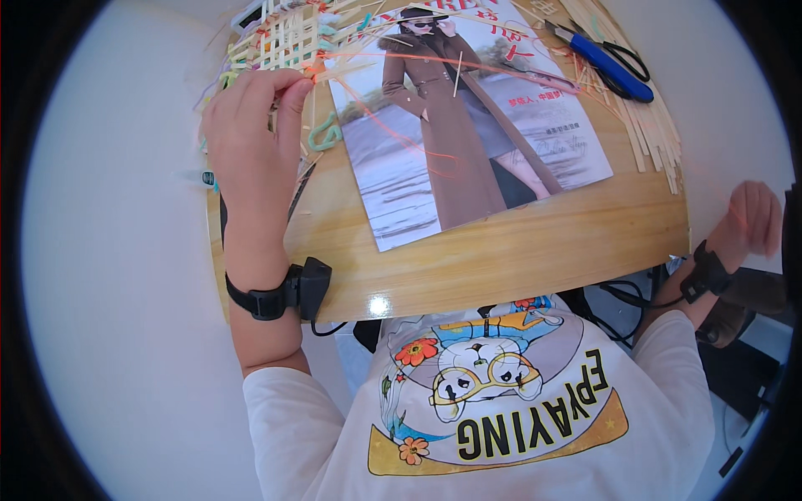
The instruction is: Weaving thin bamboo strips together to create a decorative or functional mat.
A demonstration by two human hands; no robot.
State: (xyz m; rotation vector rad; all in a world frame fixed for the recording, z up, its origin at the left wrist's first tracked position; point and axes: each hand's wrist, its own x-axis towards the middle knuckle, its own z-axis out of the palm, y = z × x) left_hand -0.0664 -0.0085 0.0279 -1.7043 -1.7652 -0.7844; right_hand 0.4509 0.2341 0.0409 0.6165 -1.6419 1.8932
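Note:
At the table's far left, my left hand (255,125) is closed in a pinch, thumb and forefinger on orange yarn (317,67) at the edge of a lattice woven from pale flat strips (284,42). Coloured bits of yarn are threaded through the lattice. A thin orange strand runs right from there across a magazine (468,142), and a loose loop of it lies on the cover. My right hand (756,219) is off to the far right, past the table edge, fingers curled and slightly blurred. What it holds, if anything, is hidden.
Blue-handled pliers (614,67) and black-handled scissors (628,58) lie at the far right on a bundle of pale strips (656,138). A green yarn piece (324,134) rests beside the magazine on the wooden table (501,259). Black cables hang below the table edge.

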